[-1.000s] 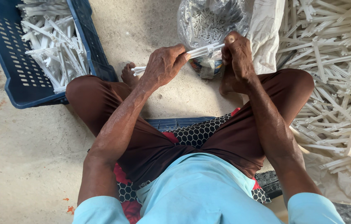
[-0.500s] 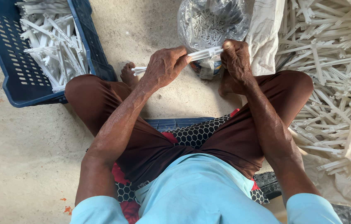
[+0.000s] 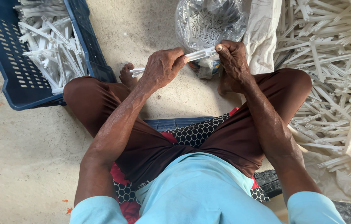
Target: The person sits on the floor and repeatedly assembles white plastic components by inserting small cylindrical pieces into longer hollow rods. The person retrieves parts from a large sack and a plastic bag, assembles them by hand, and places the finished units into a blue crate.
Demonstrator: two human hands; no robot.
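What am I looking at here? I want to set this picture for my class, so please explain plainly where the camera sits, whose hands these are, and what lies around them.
The camera sits on a person's head, looking down at their own lap as they sit cross-legged on a concrete floor. The left hand and right hand each have a grip on one white plastic strip, held between them. A blue crate of similar white pieces sits on their left, a loose pile of white pieces on their right, and a clear plastic bag of small parts lies ahead.
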